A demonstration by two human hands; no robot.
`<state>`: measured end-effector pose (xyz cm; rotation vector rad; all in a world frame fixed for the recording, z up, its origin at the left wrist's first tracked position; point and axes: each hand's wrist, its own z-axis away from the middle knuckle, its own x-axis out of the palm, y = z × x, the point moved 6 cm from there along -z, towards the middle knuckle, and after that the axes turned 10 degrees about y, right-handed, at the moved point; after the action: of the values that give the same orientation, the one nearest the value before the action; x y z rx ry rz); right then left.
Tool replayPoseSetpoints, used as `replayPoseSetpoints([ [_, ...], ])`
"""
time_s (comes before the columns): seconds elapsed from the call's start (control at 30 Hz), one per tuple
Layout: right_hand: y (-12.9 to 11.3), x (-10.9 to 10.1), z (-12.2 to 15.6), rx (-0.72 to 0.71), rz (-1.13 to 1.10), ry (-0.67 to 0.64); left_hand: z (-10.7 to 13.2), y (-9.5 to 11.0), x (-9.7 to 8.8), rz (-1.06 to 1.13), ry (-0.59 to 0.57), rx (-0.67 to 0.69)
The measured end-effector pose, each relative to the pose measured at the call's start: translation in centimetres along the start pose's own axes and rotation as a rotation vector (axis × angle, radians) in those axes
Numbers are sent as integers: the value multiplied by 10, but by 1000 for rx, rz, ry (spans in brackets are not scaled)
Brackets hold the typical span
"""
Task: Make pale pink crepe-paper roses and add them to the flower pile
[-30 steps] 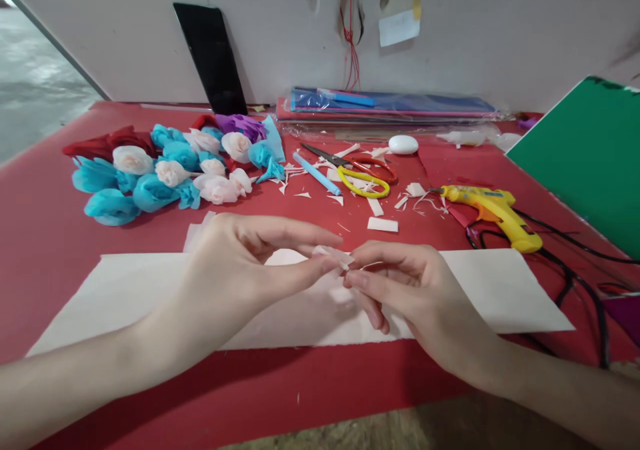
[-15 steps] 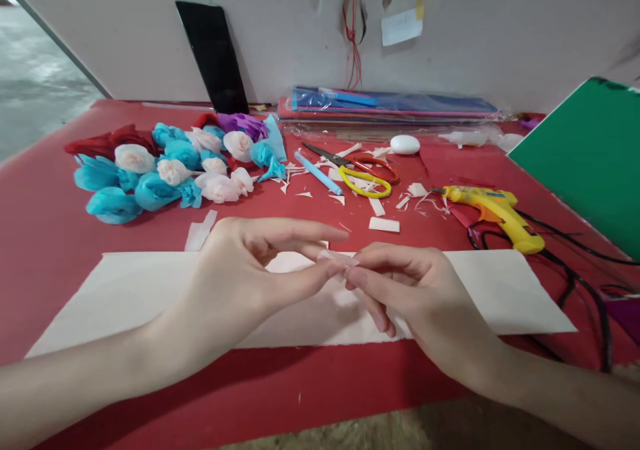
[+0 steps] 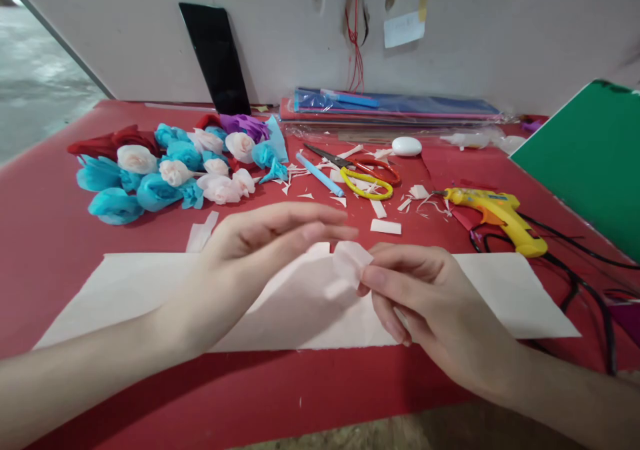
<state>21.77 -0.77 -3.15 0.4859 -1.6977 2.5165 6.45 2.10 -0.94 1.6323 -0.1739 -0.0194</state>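
Between the thumb and fingers of my right hand (image 3: 425,297) is a small pale pink crepe paper petal (image 3: 349,262), its rounded end pointing left. My left hand (image 3: 250,270) hovers just left of the petal, fingers stretched out and holding nothing. Beneath both hands lies a long pale strip of crepe paper (image 3: 150,290), spread across the red table (image 3: 240,397). A small pale paper piece (image 3: 203,231) rests at the strip's far edge, partly behind my left hand.
Crepe flowers (image 3: 116,206) in blue, pink and other colours are heaped at the back left. Scissors (image 3: 367,182) and a blue pen (image 3: 320,175) lie among paper scraps. A yellow glue gun (image 3: 500,213) with a black cord sits right. A black phone-like slab (image 3: 216,60) leans on the wall.
My left fingers have let go of the petal and moved slightly up and away. The petal now stands more open in my right hand, which has shifted a little right.
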Motion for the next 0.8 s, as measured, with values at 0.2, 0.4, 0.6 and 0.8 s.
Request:
replayPoseSetpoints([
  [0.2, 5, 3, 0, 49, -88, -44, 2, 4, 13, -95, -91, 120],
  [0.4, 7, 4, 2, 59, -74, -42, 2, 8, 9, -132, -18, 161],
  [0.6, 8, 6, 4, 72, -79, -34, 6, 6, 7, -195, 38, 215],
  [0.8, 8, 8, 6, 34, -65, -11, 10, 7, 10, -201, 39, 242],
])
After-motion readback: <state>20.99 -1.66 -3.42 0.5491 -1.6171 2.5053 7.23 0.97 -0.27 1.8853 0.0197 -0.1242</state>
